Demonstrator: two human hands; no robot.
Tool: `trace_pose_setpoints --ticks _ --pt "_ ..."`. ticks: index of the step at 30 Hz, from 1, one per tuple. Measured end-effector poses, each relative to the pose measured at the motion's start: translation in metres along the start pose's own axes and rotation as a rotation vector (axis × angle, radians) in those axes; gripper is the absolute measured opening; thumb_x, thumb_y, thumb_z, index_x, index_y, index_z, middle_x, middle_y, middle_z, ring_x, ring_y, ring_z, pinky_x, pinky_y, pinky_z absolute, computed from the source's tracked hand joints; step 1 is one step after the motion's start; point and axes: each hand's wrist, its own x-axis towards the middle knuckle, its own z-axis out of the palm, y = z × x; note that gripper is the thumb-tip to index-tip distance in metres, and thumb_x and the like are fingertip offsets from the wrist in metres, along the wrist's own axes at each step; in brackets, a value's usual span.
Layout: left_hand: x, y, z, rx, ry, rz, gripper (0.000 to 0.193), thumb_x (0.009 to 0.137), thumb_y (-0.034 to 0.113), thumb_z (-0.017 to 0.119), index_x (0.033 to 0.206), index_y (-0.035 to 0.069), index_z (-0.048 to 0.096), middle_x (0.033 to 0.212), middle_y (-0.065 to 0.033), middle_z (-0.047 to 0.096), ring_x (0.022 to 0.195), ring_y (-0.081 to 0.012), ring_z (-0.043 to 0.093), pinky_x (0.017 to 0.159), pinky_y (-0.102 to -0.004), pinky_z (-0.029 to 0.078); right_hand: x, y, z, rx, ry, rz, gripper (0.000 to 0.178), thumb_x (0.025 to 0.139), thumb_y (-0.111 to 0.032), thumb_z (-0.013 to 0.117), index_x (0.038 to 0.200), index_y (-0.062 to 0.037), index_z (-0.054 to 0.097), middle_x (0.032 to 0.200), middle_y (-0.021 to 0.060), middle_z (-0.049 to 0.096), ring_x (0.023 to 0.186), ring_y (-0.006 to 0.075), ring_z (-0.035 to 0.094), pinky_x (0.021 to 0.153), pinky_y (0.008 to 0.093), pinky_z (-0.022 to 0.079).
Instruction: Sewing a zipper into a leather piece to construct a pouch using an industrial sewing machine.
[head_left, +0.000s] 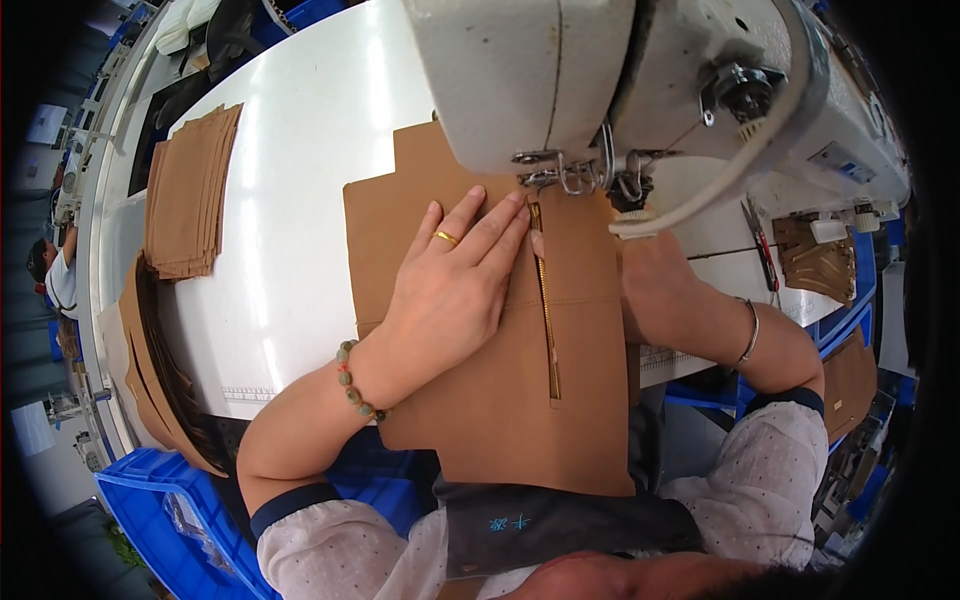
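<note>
A brown leather-like panel (470, 400) lies under the sewing machine head (530, 80), its near end reaching over my apron. Along a narrow slot in it runs a gold-toothed zipper (548, 330). My left hand (455, 275) rests flat on the panel, fingers stretched out and fingertips beside the zipper's far end, just short of the presser foot (540, 180). At the panel's right edge, my right hand (650, 275) reaches beneath it. Its fingers are mostly hidden; a bit of fingertip shows through the slot next to the zipper.
Brown panels (190, 195) are stacked at the left of the white table (290, 120), with more hanging over its edge (150, 360). Blue crates (180, 510) stand below. Red-handled snips (768, 260) and brown pieces (815, 260) lie right. A pale hose (730, 180) curves over my right hand.
</note>
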Motion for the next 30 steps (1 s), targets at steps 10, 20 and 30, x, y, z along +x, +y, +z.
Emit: trace_pose_setpoints --ticks 10,20,30 --pt "0.002 0.002 -0.004 0.089 -0.072 0.010 0.045 0.091 0.008 0.068 0.135 0.001 0.063 0.143 -0.0106 0.062 0.130 -0.0332 0.056 0.114 -0.0518 0.042 0.000 0.000 -0.001 0.034 0.019 -0.013 0.065 0.081 -0.029 0.073 0.138 0.0002 0.060 0.124 0.0185 0.066 0.119 0.0351 0.060 0.116 0.0653 0.032" --pt "0.003 0.003 -0.005 0.081 -0.075 -0.008 0.045 0.093 0.012 0.068 0.137 0.002 0.063 0.143 -0.0094 0.062 0.132 -0.0305 0.057 0.116 -0.0509 0.040 -0.004 0.008 -0.008 0.166 -0.100 0.039 0.062 0.077 -0.022 0.075 0.135 -0.0022 0.063 0.131 0.0196 0.063 0.126 0.0386 0.057 0.119 0.0629 0.030" --pt "0.003 0.006 -0.008 0.120 -0.094 -0.003 0.051 0.093 0.027 0.072 0.137 0.002 0.063 0.145 -0.0091 0.061 0.134 -0.0308 0.056 0.117 -0.0518 0.037 0.003 0.009 -0.049 0.104 0.179 0.309 0.016 0.080 -0.019 0.076 0.092 -0.0080 0.073 0.097 0.0086 0.068 0.102 0.0295 0.066 0.091 0.0475 0.053"
